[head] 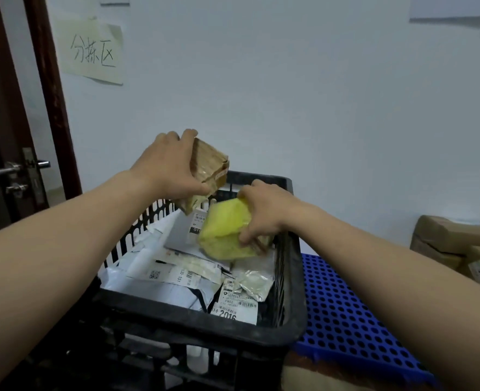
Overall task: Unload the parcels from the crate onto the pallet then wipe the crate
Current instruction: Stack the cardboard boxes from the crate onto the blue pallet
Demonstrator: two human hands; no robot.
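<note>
Black crate (193,324): stands directly in front of me, with the blue perforated pallet (343,314) just beside its right wall. The crate is loaded. White mailer bags (159,266) with printed labels lie flat across its floor, and a silver pouch (254,280) lies near the right wall.

Brown cardboard parcel (210,165): held clear above the crate's far left corner, tilted. My left hand (168,167) grips it from the left side, fingers curled over its top edge and thumb underneath.

Yellow parcel (224,230): within the crate at its far right, above the mailers. I cannot tell whether its underside touches them. My right hand (264,210) holds it from the right, fingers curled round its lower right corner.

Both forearms are bare and reach forward over the crate's near rim.

Surroundings: brown cardboard boxes (453,246) sit at the right edge of view, beyond the pallet's visible surface; whether they rest on it cannot be determined. A pale wall stands behind the crate, bearing a handwritten paper notice (92,52) at upper left. A dark door with a metal handle (13,167) is at far left.
</note>
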